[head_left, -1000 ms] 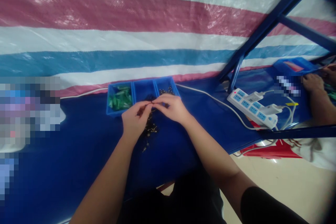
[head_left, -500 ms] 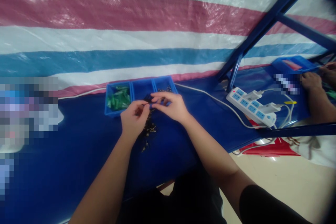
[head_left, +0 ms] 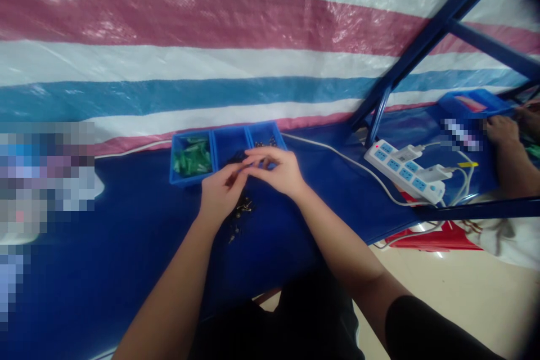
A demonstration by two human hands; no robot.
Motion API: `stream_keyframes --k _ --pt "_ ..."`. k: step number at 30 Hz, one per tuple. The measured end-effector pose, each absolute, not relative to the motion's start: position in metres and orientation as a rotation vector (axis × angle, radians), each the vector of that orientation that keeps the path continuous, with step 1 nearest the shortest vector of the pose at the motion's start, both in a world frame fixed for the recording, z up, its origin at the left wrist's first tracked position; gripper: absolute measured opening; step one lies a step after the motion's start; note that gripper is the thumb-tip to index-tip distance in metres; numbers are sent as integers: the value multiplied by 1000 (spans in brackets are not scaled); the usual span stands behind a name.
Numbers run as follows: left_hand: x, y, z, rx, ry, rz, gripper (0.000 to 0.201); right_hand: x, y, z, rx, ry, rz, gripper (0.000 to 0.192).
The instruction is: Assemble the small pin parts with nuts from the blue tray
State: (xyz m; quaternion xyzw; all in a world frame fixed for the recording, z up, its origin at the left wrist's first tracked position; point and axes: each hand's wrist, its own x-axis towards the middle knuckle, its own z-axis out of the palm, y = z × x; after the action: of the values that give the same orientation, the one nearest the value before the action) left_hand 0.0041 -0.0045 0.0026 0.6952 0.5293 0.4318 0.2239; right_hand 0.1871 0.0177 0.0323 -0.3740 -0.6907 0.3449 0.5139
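My left hand (head_left: 221, 190) and my right hand (head_left: 276, 170) meet at their fingertips, just in front of a row of blue bins. Both are closed in a pinch, and whatever sits between the fingers is too small and hidden to name. Below the hands, a loose pile of small dark and brass-coloured metal parts (head_left: 242, 206) lies on the blue table. Green slender pieces fill the left bin (head_left: 172, 171). The middle bin (head_left: 230, 138) is partly covered by my hands. Small metal parts (head_left: 270, 142) show in the right bin.
A white power strip (head_left: 405, 171) with plugged-in chargers lies to the right, its white cable (head_left: 337, 154) running behind the bins. A blue metal frame (head_left: 417, 48) rises there. Beyond it, a co-worker's hand (head_left: 502, 128) rests near another blue bin (head_left: 476, 102). Striped sheeting (head_left: 211, 17) hangs behind.
My left hand has shifted slightly right, its fingertips now closing against those of my right hand. The right hand has barely moved.
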Motion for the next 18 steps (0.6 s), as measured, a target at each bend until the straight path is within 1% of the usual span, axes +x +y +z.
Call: stream_keyframes --k 6,12,18 --pt "4 -5 6 2012 1479 1113 26 187 18 33 -866 -1658 839 33" --pt "3 -3 1 1928 1498 1157 28 188 17 33 -875 -1690 864 31" --pt "4 -4 2 1932 1501 1161 25 189 16 33 -928 -1734 879 32"
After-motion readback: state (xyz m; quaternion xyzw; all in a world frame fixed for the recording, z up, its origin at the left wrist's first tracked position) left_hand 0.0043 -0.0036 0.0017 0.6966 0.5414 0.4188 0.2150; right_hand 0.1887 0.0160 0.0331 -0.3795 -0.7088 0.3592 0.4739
